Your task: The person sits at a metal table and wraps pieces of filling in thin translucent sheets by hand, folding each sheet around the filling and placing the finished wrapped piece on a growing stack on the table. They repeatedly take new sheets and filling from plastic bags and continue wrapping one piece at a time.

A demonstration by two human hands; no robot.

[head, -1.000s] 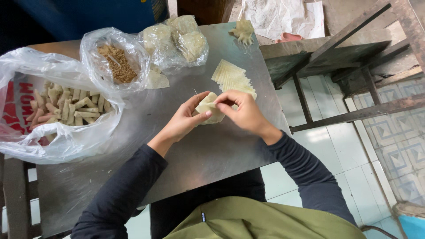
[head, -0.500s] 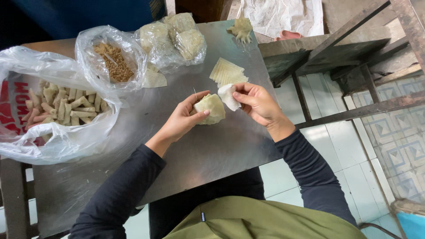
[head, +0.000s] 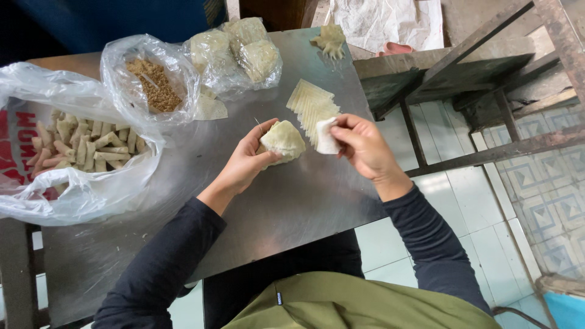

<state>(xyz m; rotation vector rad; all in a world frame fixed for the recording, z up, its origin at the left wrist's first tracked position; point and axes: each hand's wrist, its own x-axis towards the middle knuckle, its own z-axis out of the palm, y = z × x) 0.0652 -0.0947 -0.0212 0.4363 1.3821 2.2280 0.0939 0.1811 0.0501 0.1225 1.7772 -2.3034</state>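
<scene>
Left-hand grip is cupped around a pale, rounded wad of thin wrappers, held just above the steel worktop; right-hand grip pinches a single white wrapper sheet just beside the wad. Behind both hands a fanned stack of wrappers lies on the worktop. At far left sits an open plastic bag of finished rolls, next to a bag of brown filling.

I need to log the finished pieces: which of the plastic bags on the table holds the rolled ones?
The big bag at the table's left edge, farthest from the hands; it lies open with pale rolled sticks inside. The others hold brown crumbs or pale lumps.
</scene>
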